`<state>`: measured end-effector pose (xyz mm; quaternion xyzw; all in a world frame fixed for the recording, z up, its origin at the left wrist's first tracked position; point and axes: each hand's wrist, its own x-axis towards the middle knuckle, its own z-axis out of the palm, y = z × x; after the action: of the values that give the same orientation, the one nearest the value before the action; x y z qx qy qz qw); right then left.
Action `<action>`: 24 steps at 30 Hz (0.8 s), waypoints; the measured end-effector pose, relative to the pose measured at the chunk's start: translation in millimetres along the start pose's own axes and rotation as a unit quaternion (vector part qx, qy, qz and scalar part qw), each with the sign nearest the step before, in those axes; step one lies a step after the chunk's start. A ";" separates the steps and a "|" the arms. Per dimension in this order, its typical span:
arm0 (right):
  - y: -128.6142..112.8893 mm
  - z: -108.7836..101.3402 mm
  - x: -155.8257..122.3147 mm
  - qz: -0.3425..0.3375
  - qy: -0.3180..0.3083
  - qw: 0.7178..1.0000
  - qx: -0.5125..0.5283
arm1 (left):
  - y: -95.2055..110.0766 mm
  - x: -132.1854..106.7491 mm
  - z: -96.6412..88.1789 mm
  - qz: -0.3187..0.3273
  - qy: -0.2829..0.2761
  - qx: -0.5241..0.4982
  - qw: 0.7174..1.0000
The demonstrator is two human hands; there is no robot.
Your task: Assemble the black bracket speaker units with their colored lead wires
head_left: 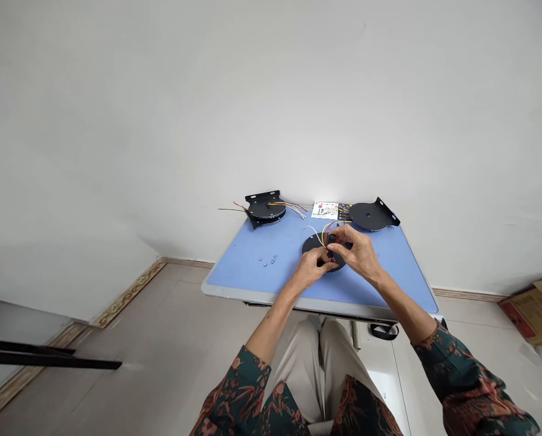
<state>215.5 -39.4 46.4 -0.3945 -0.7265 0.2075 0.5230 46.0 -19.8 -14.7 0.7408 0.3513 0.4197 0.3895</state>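
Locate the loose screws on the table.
Head view: the screws lie on the blue table, left of centre, just left of the left hand, which holds the middle disc, and in front of the back-left disc.

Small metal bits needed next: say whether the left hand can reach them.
Probably yes: the small metal bits lie on the table left of the left hand, nothing between, though it grips the black disc.

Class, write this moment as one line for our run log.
left hand: on black round disc with coloured wires | right hand: at its wires | blue tabletop: small silver screws left of disc
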 end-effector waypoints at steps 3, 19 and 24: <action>4.9 -2.9 2.7 0.011 -0.030 0.998 0.052 | 0.4 -0.4 -2.3 0.012 -0.020 -0.001 1.000; -14.1 2.7 -9.6 0.013 0.065 0.996 -0.055 | 0.2 2.0 -0.2 0.002 -0.011 0.001 1.000; -7.7 -7.1 -0.9 -0.014 -0.048 0.998 -0.032 | 0.3 1.3 -1.0 -0.004 -0.010 -0.005 1.000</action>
<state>219.4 -45.6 53.9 -0.3902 -0.7627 0.1958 0.4772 45.7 -18.6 -13.7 0.7418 0.3482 0.4125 0.3979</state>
